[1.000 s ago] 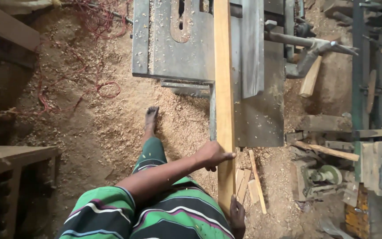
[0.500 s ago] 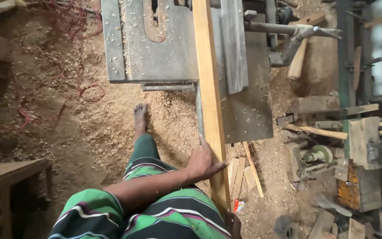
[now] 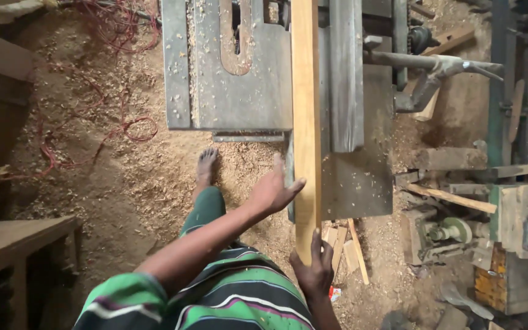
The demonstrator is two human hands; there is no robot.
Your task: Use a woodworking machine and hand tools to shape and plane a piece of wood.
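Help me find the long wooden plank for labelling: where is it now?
In the head view, the plank lies lengthwise on the metal saw table, centre frame, beside the fence, its near end between both hands.

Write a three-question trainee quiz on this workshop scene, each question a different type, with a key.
1. True or false: the long wooden plank lies on the metal saw table.
2. Which hand grips the plank's near end? A) left hand B) right hand C) neither
3. Fill in: the floor is covered with ____.

Key: 1 true; 2 B; 3 sawdust.
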